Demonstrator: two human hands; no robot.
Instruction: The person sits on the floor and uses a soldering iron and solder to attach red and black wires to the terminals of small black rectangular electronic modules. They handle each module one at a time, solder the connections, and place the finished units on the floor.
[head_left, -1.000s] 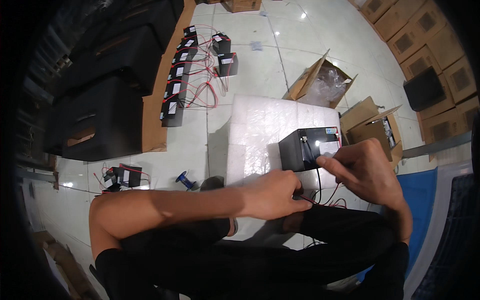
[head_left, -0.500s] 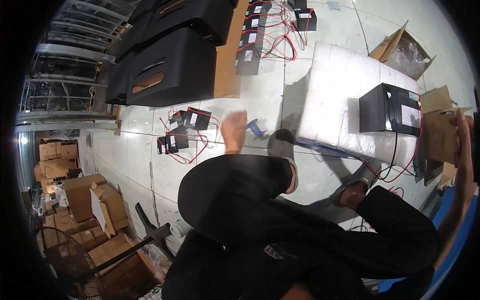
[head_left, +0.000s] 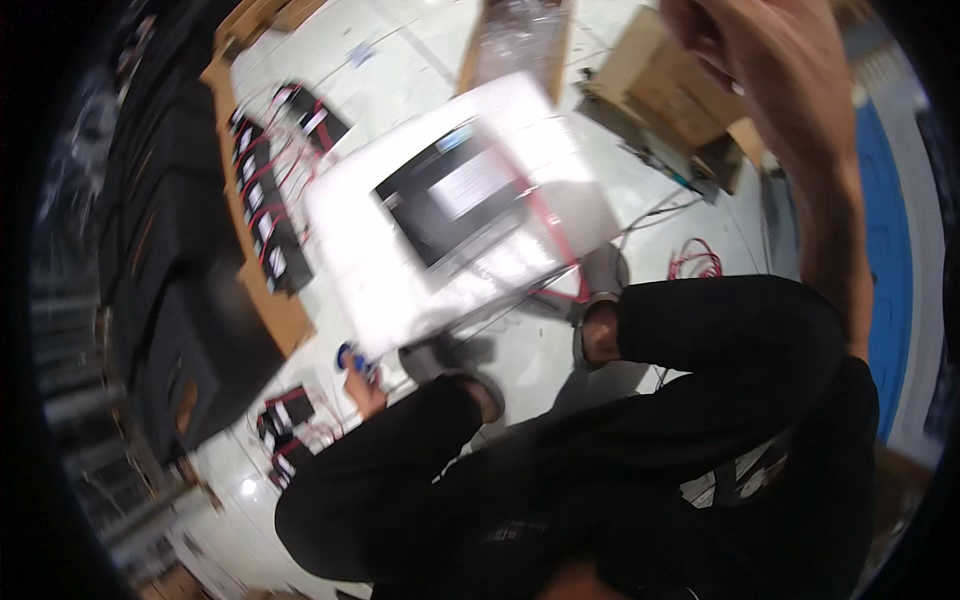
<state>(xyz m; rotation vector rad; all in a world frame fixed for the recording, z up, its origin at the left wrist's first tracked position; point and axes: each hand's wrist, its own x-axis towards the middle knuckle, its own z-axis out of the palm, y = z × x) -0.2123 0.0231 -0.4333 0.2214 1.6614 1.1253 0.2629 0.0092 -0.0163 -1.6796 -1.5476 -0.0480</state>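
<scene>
Low at the left, my left hand (head_left: 363,388) has its fingers on a small blue spool (head_left: 349,356), blurred, beside the white foam block (head_left: 365,295). A black battery (head_left: 420,225) with a pale label lies on that block, with red and black leads trailing toward my feet. My right hand (head_left: 735,50) is raised at the top right above cardboard, its fingers curled and partly out of the frame; whatever they hold, if anything, is hidden.
Wired batteries (head_left: 265,210) form rows on the tiles left of the block, with another group (head_left: 285,410) lower down. Black cases (head_left: 170,290) line the left. Open cartons (head_left: 655,75) and loose red wire (head_left: 695,258) lie right, near a blue panel (head_left: 885,270).
My left hand has left the battery's wires and moved left onto the blue spool. My right hand has risen away from the battery toward the upper right. The view has swung and is blurred.
</scene>
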